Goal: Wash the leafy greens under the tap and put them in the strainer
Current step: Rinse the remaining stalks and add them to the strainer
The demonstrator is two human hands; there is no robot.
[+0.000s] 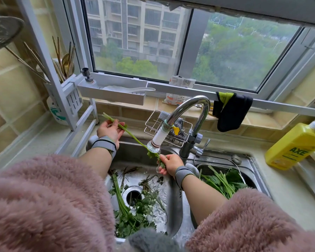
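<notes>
A person in fluffy pink sleeves (44, 193) stands at a shiny steel sink (173, 211) under a window. The left hand (110, 130) grips the pale bottom end of one long green leafy stalk (133, 137), with the fingers curled round it, up near the back left corner of the sink. The stalk slants down to the right, and its leafy top sits just under the white nozzle of the curved silver tap (189, 113). The right hand (170, 163) pinches those wet leaves below the nozzle, where water runs over the fingers. Both wrists wear grey bands.

More leafy greens (133, 211) lie loose in the left bowl of the sink, around the round drain hole (132, 195). In the right bowl sits a metal strainer (204, 169), and a bunch of green stalks and leaves (224, 182) lies inside it.

A yellow bottle of dish soap (293, 146) stands on the counter to the right. A black and green cloth (231, 110) hangs from the rail behind the tap. A wire rack (153, 124) with scrubbers is behind the nozzle.
</notes>
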